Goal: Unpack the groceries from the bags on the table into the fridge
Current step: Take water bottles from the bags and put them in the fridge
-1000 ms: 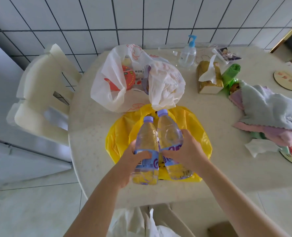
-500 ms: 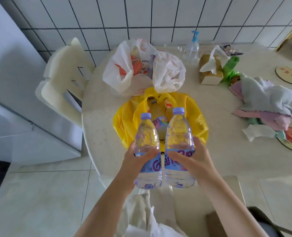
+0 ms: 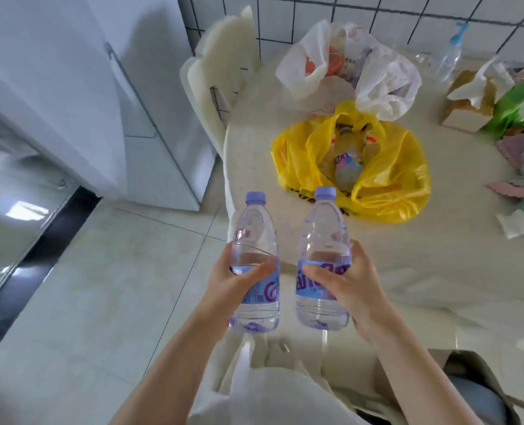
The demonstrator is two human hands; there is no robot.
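The left hand (image 3: 236, 279) grips the left bottle (image 3: 256, 265) around its middle, thumb across the front at the top of the label, fingers curled round the far side. The right hand (image 3: 343, 283) grips the right bottle (image 3: 323, 259) the same way, thumb lying over the label, fingers wrapped behind. Both bottles stand upright, purple caps up, held side by side with a narrow gap between them, in the air over the near edge of the table (image 3: 408, 256).

Beyond the fingertips, further onto the table, lies the yellow bag (image 3: 392, 179), open at the top, with another bottle (image 3: 348, 167) lying inside it. Past that sits the white bag (image 3: 383, 84), also open, with coloured packages inside that are too blurred to name. To the right of the right hand's fingers, well apart, are a tissue box (image 3: 466, 108), a green bag (image 3: 509, 108) and some cloths (image 3: 518, 148) at the table's edge. A pump bottle (image 3: 452, 53) stands by the tiled wall.

To the left of the left hand, beyond the floor, stands the fridge (image 3: 70, 87), its door closed. A white chair (image 3: 221, 72) sits between fridge and table.
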